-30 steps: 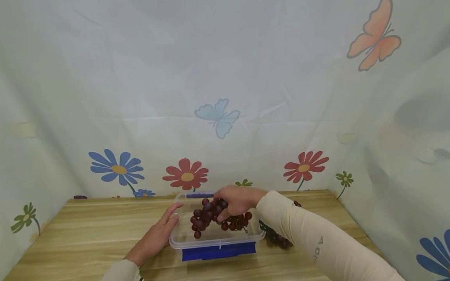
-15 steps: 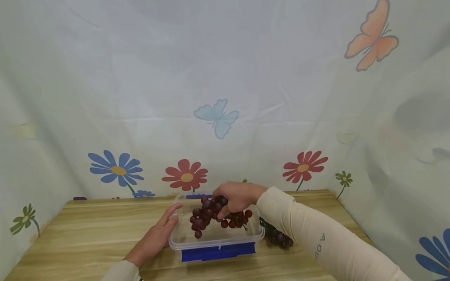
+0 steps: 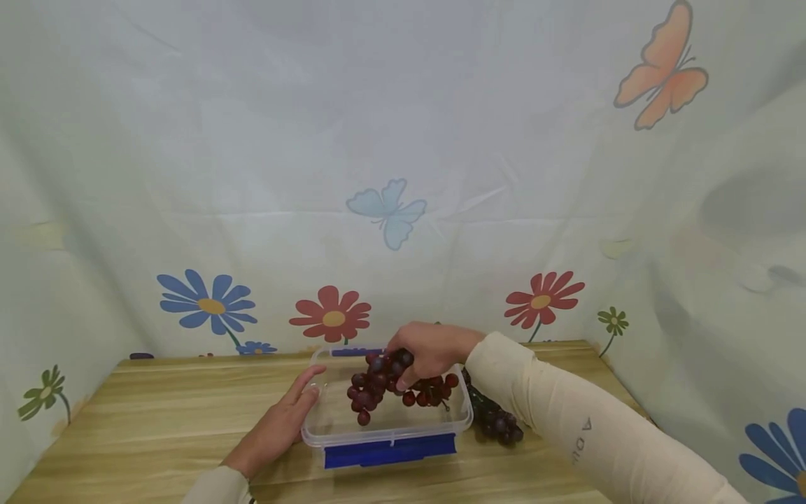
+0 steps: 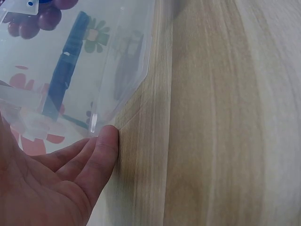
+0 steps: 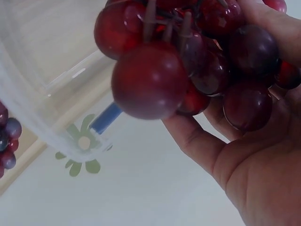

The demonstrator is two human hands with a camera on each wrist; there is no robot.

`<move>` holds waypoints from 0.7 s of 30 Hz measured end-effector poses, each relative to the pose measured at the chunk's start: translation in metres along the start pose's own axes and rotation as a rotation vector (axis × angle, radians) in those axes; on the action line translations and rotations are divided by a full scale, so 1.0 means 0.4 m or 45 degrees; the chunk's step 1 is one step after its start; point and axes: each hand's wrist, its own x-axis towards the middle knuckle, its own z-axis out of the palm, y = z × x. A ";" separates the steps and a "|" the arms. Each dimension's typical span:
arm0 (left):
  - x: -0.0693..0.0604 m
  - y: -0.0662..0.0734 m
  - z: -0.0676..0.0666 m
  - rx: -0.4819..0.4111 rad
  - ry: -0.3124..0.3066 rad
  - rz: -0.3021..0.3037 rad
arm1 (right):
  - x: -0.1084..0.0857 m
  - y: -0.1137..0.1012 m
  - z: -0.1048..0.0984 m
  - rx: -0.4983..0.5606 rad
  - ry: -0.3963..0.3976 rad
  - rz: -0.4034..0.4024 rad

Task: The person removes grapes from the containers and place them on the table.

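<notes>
My right hand point(image 3: 434, 351) grips a bunch of dark red grapes point(image 3: 366, 397) from above, inside or just over a clear plastic box. In the right wrist view, the thumb and fingers curl round the grapes point(image 5: 150, 80), and stems show among them. The clear box point(image 3: 355, 440) has blue latches and stands without a lid on it. Against its left side rests my left hand point(image 3: 282, 423), fingers extended; in the left wrist view the fingertips point(image 4: 109, 136) touch the box near a corner. Whether the bunch touches the box floor is hard to tell.
A second bunch of dark grapes point(image 3: 499, 424) lies on the wooden table point(image 3: 189, 399) right of the box, partly hidden by my right sleeve point(image 3: 567, 413). Behind the table hangs a pale curtain point(image 3: 264, 140) with flowers and butterflies.
My right hand and the gripped grapes have shifted slightly to the right. More of the second bunch shows beside the sleeve. The left hand stays at the box's side.
</notes>
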 end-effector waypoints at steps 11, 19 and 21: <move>0.001 -0.001 0.000 0.020 0.001 0.004 | -0.050 0.059 -0.022 -0.019 0.029 -0.005; 0.001 0.002 -0.003 0.018 0.002 0.016 | -0.096 0.120 -0.033 -0.018 0.046 0.046; 0.001 0.002 -0.003 0.026 0.001 0.013 | -0.108 0.132 -0.037 -0.007 0.050 0.045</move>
